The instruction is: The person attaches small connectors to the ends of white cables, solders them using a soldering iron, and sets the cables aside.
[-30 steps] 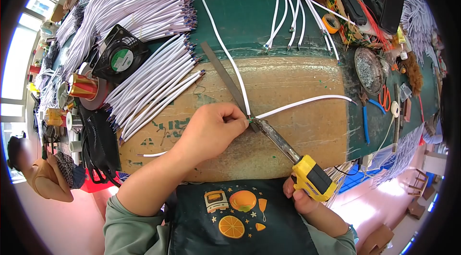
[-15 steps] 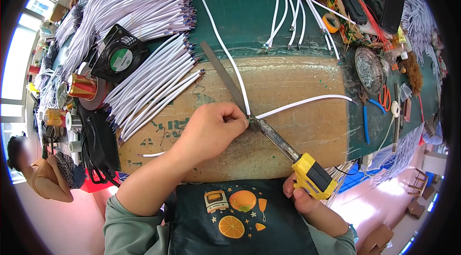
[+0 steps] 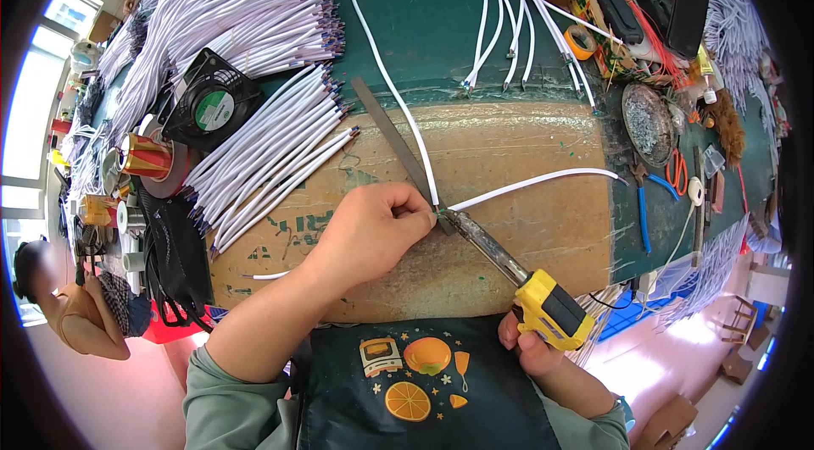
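My left hand (image 3: 381, 225) is closed, thumb and forefinger pinched on a thin wire end that the fingertips mostly hide. A long white cable (image 3: 388, 81) comes down from the far edge to this spot, and a shorter white cable (image 3: 534, 186) reaches it from the right. My right hand (image 3: 530, 344) grips a yellow soldering iron (image 3: 555, 310) by its handle. The iron's tip meets the wires just beside my left fingertips. Under the joint lies a flat metal strip (image 3: 386, 124), slanting away to the left. Another white cable (image 3: 270, 275) shows beside my left forearm.
A cardboard sheet (image 3: 543, 141) covers the near green table. On the left are bundled white cables (image 3: 271, 153), a small fan (image 3: 210, 101) and a solder spool (image 3: 146, 153). Rightward lie a metal dish (image 3: 649, 124), blue-handled pliers (image 3: 645, 213) and orange scissors (image 3: 676, 170). A person (image 3: 80, 306) is at far left.
The long white cable and the metal strip have shifted slightly in view. Both hands and the soldering iron hold nearly the same position, with the tip still at the joint.
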`<state>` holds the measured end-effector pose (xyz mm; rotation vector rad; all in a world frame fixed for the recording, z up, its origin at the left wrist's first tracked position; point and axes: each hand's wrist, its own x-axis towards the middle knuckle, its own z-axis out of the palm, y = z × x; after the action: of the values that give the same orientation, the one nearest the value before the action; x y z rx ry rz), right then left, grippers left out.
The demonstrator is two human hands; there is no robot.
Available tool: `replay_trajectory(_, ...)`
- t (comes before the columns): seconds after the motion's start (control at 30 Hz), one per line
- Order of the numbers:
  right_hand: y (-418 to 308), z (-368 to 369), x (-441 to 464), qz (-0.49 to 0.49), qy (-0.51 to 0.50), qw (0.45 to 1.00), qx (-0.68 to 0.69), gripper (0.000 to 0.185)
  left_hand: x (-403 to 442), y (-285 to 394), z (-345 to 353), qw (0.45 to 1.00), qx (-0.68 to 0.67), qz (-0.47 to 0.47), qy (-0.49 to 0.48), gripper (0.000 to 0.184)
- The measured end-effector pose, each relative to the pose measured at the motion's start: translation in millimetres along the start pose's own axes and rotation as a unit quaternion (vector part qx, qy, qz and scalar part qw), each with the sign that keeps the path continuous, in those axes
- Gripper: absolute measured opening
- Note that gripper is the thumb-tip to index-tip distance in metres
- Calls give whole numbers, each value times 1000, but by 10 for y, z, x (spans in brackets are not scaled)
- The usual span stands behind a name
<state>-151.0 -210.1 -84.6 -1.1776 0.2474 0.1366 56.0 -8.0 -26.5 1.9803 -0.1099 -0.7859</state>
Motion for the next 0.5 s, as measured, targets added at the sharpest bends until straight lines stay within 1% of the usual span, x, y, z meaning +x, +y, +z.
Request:
replay_trajectory(0.07,11,7,3,-22,-4,997,71,25,0,11,-3,1000,3,-2,0,15)
replay_trajectory(0.1,13,4,6,-23,-4,997,71,25,-1,16,-3,1000,4,-5,0,15)
replay_trajectory(0.17,17,-3,11,-26,-13,995,93,34,-3,20,-2,1000,5,-6,-1,14)
replay_trajectory(0.27,22,-17,1,-18,-8,995,98,36,-9,30,-2,1000,6,2,4,14)
replay_trajectory(0.37,19,-9,6,-26,-14,995,93,36,-19,31,-14,999,29,16,2,14)
replay_trajectory(0.4,3,-2,-1,-23,-8,997,73,32,-18,-25,-11,999,36,23,8,16)
replay_trajectory(0.43,50,-96,-23,-7,-34,999,37,29,-9,-50,-1,998,41,36,13,18)
replay_trajectory(0.5,18,-107,4,-32,-45,998,-26,23,-15,-71,10,996,57,71,24,19)
